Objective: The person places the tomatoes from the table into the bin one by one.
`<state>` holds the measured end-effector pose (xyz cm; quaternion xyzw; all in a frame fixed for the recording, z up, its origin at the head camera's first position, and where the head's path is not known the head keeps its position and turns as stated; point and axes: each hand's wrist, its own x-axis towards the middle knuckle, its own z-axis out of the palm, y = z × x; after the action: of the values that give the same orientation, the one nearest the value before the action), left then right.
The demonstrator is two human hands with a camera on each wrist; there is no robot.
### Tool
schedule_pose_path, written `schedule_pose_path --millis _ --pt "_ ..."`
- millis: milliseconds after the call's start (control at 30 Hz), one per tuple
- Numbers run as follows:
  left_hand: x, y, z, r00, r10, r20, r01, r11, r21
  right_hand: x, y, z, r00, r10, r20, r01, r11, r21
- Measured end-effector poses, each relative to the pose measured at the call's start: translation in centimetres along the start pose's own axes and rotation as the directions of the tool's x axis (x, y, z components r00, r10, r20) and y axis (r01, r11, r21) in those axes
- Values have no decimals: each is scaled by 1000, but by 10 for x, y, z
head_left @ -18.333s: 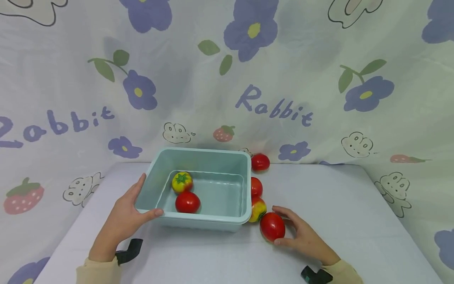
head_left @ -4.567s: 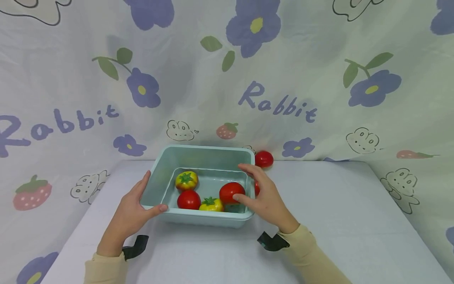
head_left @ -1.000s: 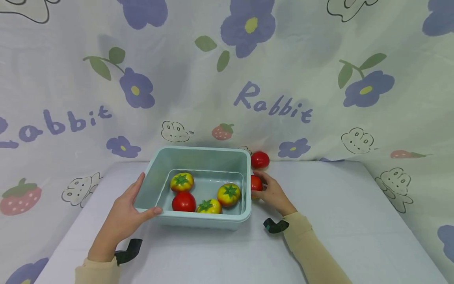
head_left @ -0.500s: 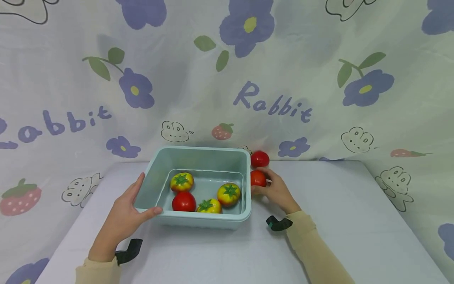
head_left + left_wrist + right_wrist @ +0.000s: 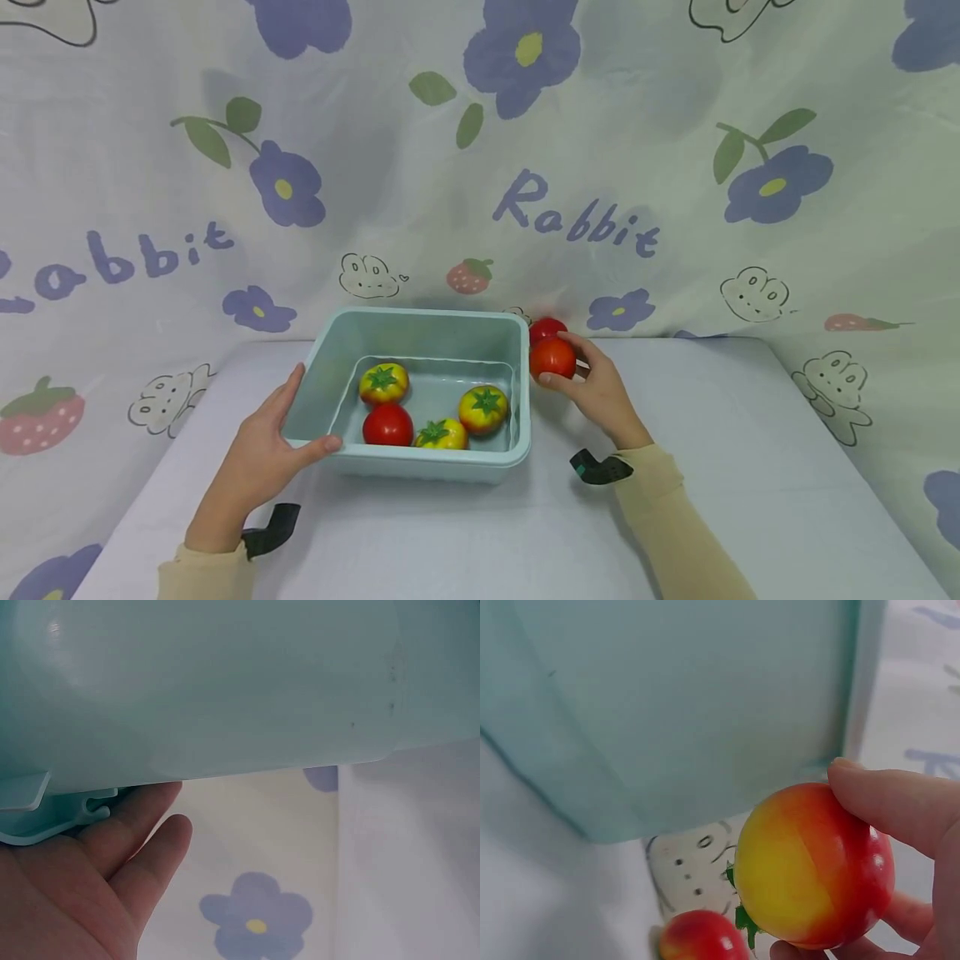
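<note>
My left hand [image 5: 258, 458] holds the near left corner of a pale blue-green plastic bin [image 5: 427, 460], thumb over its rim. In the left wrist view, fingers [image 5: 154, 874] extend beneath the rim, against or close to the outer wall. Just outside the bin's right wall, my right hand [image 5: 600, 396] grips a shiny toy tomato [image 5: 553, 358] between thumb and fingers, raised off the table. The right wrist view shows this tomato [image 5: 810, 866] as red and yellow with a green leafy top. Behind it another red tomato [image 5: 546, 328] is partly covered.
Inside the bin lie a red tomato [image 5: 387, 425] and several yellow-red tomatoes [image 5: 483, 410] with green tops. The bin stands on a white-covered table [image 5: 750, 467]. A printed curtain [image 5: 637, 150] hangs behind the table's back edge.
My right hand has lifted the tomato beside the bin from the table, moving it up and slightly right. Over the longer span, more tomatoes have come into the bin. My left hand stays.
</note>
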<state>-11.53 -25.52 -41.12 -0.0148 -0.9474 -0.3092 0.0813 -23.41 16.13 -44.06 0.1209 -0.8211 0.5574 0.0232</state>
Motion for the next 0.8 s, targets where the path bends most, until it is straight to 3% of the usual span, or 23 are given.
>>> schedule_pose_path --millis 367,800 --pt "2 0 -2 1000 0 3 0 1000 4 -9 -23 -10 993 -89 -72 94 994 57" --pt "2 -1 -1 1000 -21 16 21 1000 7 -20 -45 -10 983 -156 -97 167 980 112"
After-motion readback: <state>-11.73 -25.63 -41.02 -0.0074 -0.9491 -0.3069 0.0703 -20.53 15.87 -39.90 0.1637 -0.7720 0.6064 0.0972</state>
